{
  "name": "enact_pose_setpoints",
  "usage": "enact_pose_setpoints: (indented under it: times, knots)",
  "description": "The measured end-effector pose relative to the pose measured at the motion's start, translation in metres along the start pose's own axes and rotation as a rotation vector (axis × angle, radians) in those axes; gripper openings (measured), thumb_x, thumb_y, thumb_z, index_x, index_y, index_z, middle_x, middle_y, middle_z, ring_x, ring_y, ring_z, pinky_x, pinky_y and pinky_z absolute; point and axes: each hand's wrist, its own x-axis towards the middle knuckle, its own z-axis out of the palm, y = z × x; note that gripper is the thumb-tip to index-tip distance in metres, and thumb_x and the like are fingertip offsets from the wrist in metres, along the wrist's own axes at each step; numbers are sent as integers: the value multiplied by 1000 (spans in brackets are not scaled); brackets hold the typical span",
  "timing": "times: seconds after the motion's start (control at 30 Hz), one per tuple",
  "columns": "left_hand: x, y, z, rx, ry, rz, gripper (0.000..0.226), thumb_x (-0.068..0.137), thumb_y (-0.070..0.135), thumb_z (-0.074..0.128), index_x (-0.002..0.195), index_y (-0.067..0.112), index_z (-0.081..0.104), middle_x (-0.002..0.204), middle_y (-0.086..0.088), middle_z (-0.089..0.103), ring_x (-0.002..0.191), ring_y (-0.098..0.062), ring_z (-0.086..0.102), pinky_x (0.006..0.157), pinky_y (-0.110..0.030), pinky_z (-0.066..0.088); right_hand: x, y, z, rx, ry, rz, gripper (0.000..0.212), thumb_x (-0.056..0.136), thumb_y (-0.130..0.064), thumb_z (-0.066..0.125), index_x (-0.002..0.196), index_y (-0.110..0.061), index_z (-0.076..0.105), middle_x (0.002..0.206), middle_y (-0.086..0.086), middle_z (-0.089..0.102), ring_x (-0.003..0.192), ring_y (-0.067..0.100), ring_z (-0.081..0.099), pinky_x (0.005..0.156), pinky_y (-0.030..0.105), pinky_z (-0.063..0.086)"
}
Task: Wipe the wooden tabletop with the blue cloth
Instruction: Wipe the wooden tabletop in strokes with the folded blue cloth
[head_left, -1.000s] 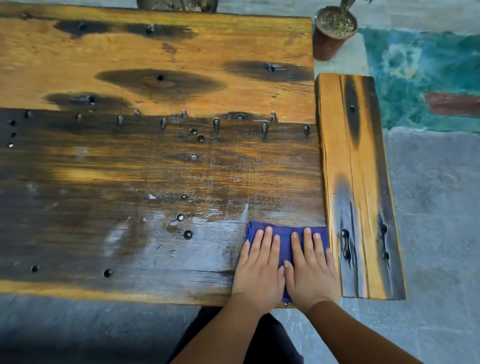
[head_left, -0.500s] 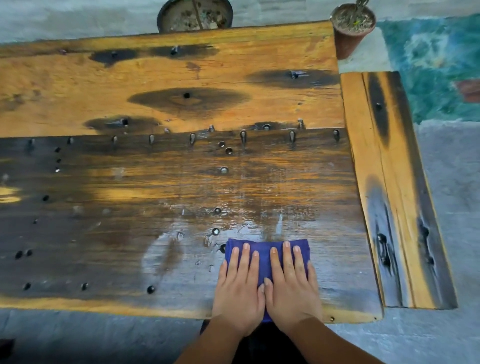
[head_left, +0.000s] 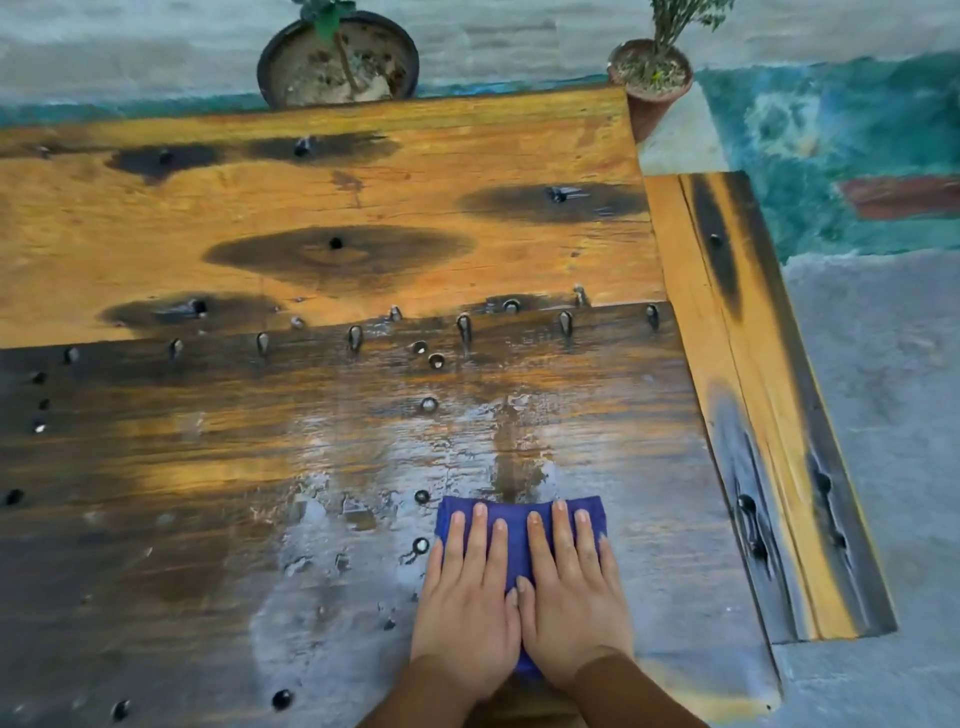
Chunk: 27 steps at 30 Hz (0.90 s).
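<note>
Pressing flat, grip spread rather than clamped: left hand (head_left: 467, 613) and right hand (head_left: 571, 608) lying side by side, thumbs touching, straight fingers (head_left: 558, 530) pinning the blue cloth (head_left: 519, 535) against the wet worktop (head_left: 311, 467). Sitting near the 6 o'clock edge, a little toward 5 o'clock, cloth showing only beyond the fingertips and between the two hands, long axis running 9 to 3 o'clock. Judging the coming stroke: shiny wet patch lying at 9 to 12 o'clock of the cloth, left hand nearer to it; dry yellow boards waiting well beyond at 12 o'clock. Watching for raised nail heads (head_left: 421, 545) just beside the cloth at 9 o'clock, likely to snag. Farther off, side plank (head_left: 753, 415) at 3 o'clock, two potted plants (head_left: 337, 67) past the far edge.
</note>
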Motion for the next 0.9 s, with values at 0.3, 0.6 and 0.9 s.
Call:
enact_pose_setpoints:
  times: [0.3,0.6,0.9]
  knots:
    - [104,-16,-22,14,44,-35,64,97,41,25,154,16,12,162,-7,1,148,-28,-9,118,-50,10,110,12,-23,41,119,-57,71,92,-45,32,154,-19,8,159,22,15,146,37,17,117,52,15]
    - [201,-26,-56,11,110,-58,60,98,43,10,153,24,-5,160,0,-13,145,-19,-23,118,-40,-8,214,23,-58,35,133,-78,74,93,-51,17,146,-26,-29,160,19,-15,148,31,-7,117,44,-5]
    - [240,-31,-66,-11,147,-60,58,98,41,13,152,23,0,161,0,-4,146,-16,-15,119,-39,-3,255,27,-77,51,134,-89,77,91,-53,21,146,-27,-25,162,14,-9,149,27,-1,116,38,-9]
